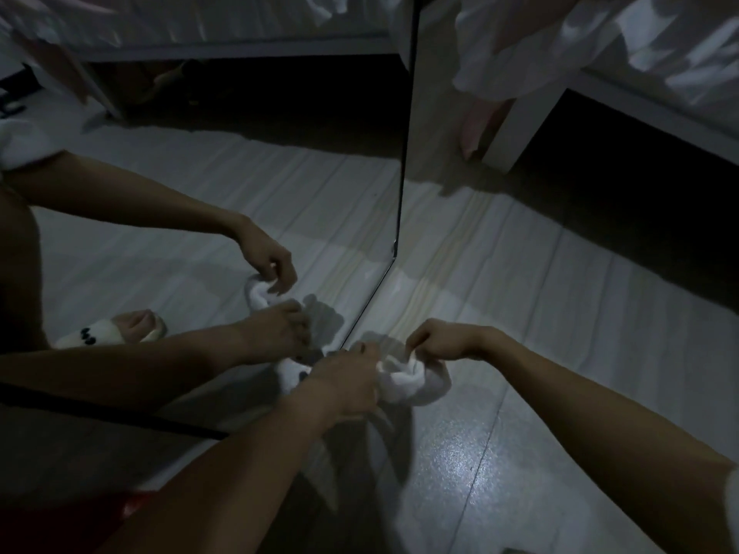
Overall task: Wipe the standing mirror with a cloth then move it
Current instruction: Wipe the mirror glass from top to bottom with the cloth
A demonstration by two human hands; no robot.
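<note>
The standing mirror [240,201] fills the left half of the view, its dark right edge running from the top down to the floor near my hands. A white cloth [412,383] lies bunched on the floor just right of the mirror's bottom corner. My left hand [348,381] grips the cloth's left end and my right hand [436,343] pinches its top. The glass reflects both arms, the cloth and a slippered foot.
A white bed frame [516,125] with hanging bedding stands behind the mirror at the upper right, dark space beneath it. A person's bare foot [478,125] shows beside the bed leg. Pale floorboards [560,313] stretch to the right. The room is dim.
</note>
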